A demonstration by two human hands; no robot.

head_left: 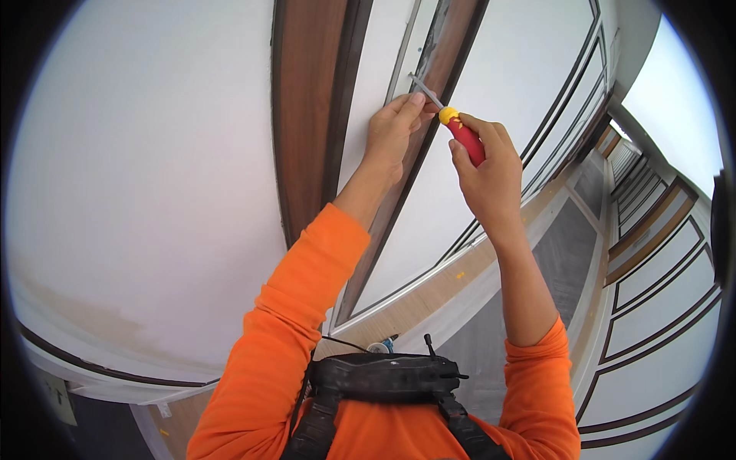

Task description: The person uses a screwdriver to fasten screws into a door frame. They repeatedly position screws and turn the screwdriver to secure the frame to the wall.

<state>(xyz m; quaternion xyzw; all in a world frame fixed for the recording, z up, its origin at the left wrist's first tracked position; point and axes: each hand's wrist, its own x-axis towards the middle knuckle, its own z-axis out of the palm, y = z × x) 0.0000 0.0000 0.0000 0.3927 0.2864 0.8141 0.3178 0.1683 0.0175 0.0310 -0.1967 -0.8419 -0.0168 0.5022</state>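
My right hand (494,175) is wrapped round the red and yellow handle of a screwdriver (466,142). Its grey shaft points up and left, with the tip at the edge of a brown wooden door frame (452,46). Close beside the shaft, my left hand (387,136) has its thumb and fingers pinched together against the frame. Whatever those fingers hold, if anything, is hidden. A thin grey metal strip (402,55) runs along the pale surface just above my left hand.
A wide brown trim panel (307,100) and a white wall (153,153) stand to the left. On the right a corridor with a grey floor covering (563,257) runs past white panels (652,337) with dark trim. A black chest pack (383,376) sits below my arms.
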